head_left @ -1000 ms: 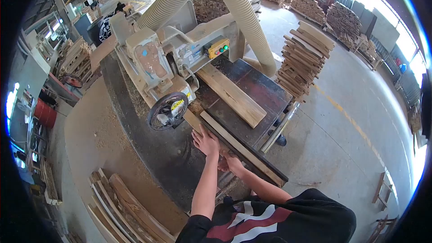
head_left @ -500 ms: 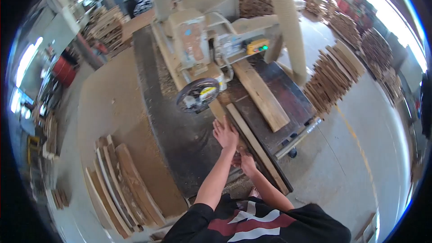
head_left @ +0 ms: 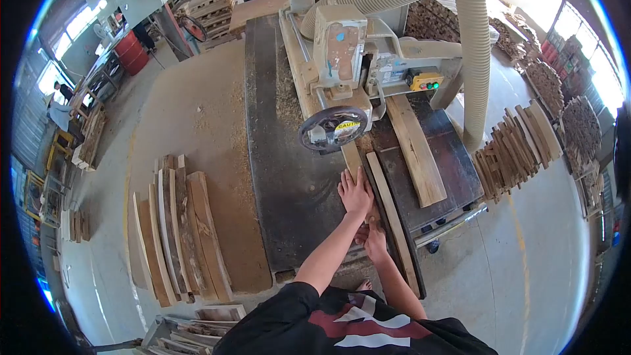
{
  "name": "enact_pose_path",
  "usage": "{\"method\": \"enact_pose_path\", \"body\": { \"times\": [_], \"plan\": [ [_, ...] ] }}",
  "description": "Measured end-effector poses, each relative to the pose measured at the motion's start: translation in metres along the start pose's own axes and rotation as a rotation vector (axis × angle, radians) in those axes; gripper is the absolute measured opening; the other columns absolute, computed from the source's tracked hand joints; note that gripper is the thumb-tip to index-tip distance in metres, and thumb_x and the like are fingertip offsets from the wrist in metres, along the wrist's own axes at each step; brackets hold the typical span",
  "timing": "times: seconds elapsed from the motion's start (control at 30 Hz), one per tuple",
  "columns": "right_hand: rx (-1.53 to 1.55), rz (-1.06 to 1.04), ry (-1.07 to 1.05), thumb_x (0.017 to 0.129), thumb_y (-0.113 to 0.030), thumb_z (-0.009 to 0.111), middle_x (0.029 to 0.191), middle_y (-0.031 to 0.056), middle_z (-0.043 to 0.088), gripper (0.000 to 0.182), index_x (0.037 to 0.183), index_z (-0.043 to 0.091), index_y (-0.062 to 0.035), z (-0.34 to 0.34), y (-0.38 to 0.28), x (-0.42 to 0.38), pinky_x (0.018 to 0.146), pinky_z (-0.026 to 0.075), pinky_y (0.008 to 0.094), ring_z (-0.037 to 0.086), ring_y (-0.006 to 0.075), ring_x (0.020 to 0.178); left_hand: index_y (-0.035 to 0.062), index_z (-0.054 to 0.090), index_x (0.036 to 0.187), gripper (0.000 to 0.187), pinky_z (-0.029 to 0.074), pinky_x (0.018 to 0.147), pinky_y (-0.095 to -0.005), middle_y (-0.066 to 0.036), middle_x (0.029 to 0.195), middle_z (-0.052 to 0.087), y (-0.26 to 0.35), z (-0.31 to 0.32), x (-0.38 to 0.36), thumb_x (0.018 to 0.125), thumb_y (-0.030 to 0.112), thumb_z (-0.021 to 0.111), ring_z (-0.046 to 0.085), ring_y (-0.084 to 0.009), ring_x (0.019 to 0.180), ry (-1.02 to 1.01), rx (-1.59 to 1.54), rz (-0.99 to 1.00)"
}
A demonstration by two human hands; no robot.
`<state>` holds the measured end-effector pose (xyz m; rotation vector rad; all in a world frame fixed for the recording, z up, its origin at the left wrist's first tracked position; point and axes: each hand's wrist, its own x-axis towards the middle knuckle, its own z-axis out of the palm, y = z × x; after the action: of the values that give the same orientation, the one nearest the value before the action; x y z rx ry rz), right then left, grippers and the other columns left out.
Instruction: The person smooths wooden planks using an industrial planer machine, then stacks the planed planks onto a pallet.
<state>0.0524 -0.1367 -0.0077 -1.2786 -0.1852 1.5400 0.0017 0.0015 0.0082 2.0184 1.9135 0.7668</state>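
Observation:
A narrow wooden board (head_left: pixel 352 156) lies on the dark machine table (head_left: pixel 289 223), its far end beside the black handwheel (head_left: pixel 333 129). Pressed flat on top of this board, my left hand (head_left: pixel 355 193) has its fingers spread. Closer to my body, my right hand (head_left: pixel 372 236) is closed around the near end of the same board. Just right of both hands runs a long pale strip along a dark guide rail (head_left: pixel 394 223). Farther right, a wider plank (head_left: pixel 417 151) rests on the table, its far end under the machine.
Ribbed hoses (head_left: pixel 474 59) rise from the machine (head_left: pixel 340 46), which carries a yellow control box (head_left: pixel 424 80). Long rough boards (head_left: pixel 190 230) lie at the left on a brown sawdust-covered surface (head_left: pixel 197 105). A stack of slats (head_left: pixel 516 151) stands at the right.
The view has shifted, so the machine and table appear farther right and the left side shows more. Both hands remain on the board.

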Motion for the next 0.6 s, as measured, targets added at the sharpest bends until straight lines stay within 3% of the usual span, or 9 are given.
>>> {"method": "enact_pose_path", "body": {
  "times": [0.33, 0.43, 0.5, 0.53, 0.57, 0.6],
  "plan": [
    [0.032, 0.006, -0.006, 0.107, -0.044, 0.046, 0.076, 0.0121, 0.067, 0.044, 0.097, 0.053, -0.0017, 0.001, -0.001, -0.004, 0.05, 0.052, 0.0328, 0.067, 0.0214, 0.062, 0.0183, 0.038, 0.154, 0.058, 0.023, 0.117, -0.0546, -0.025, 0.156, 0.034, 0.002, -0.001, -0.002, 0.099, 0.033, 0.047, 0.028, -0.0396, 0.148, 0.03, 0.019, 0.004],
    [-0.009, 0.061, 0.069, 0.106, -0.046, 0.045, 0.069, 0.0105, 0.065, 0.047, 0.092, 0.055, -0.0027, 0.006, -0.002, -0.004, 0.046, 0.05, 0.0326, 0.065, 0.0212, 0.055, 0.0187, 0.038, 0.155, 0.057, 0.023, 0.117, -0.0545, -0.025, 0.156, 0.034, -0.003, 0.001, -0.003, 0.1, 0.033, 0.047, 0.029, -0.0395, 0.147, 0.039, 0.024, 0.014],
    [-0.068, 0.113, 0.106, 0.106, -0.048, 0.045, 0.06, 0.008, 0.06, 0.05, 0.086, 0.056, -0.0038, 0.009, -0.006, 0.003, 0.04, 0.044, 0.032, 0.061, 0.0192, 0.048, 0.0188, 0.037, 0.155, 0.058, 0.024, 0.117, -0.0542, -0.025, 0.157, 0.033, -0.002, 0.007, 0.002, 0.1, 0.031, 0.048, 0.029, -0.0393, 0.147, 0.035, 0.044, 0.01],
    [-0.149, 0.091, 0.188, 0.105, -0.049, 0.046, 0.054, 0.0049, 0.053, 0.051, 0.081, 0.057, -0.005, 0.025, -0.014, 0.002, 0.038, 0.039, 0.0313, 0.054, 0.0164, 0.043, 0.0181, 0.042, 0.152, 0.056, 0.028, 0.115, -0.0533, -0.023, 0.153, 0.039, 0.0, 0.005, 0.004, 0.098, 0.029, 0.051, 0.034, -0.0385, 0.145, 0.102, 0.068, 0.027],
    [-0.14, 0.02, 0.275, 0.105, -0.049, 0.047, 0.054, 0.0012, 0.049, 0.05, 0.079, 0.057, -0.0069, 0.04, -0.017, -0.004, 0.038, 0.035, 0.031, 0.046, 0.0142, 0.041, 0.0181, 0.042, 0.152, 0.056, 0.028, 0.115, -0.0533, -0.023, 0.153, 0.039, 0.002, 0.003, 0.014, 0.098, 0.029, 0.051, 0.034, -0.0385, 0.145, 0.123, 0.066, -0.017],
    [0.015, 0.058, 0.275, 0.105, -0.049, 0.047, 0.057, -0.0011, 0.049, 0.048, 0.083, 0.058, -0.0082, 0.046, -0.021, 0.006, 0.04, 0.036, 0.0295, 0.048, 0.0128, 0.046, 0.0177, 0.046, 0.149, 0.054, 0.029, 0.114, -0.0527, -0.022, 0.149, 0.043, 0.002, 0.0, 0.022, 0.097, 0.029, 0.052, 0.036, -0.0381, 0.142, 0.134, -0.005, 0.018]
  ]
}}
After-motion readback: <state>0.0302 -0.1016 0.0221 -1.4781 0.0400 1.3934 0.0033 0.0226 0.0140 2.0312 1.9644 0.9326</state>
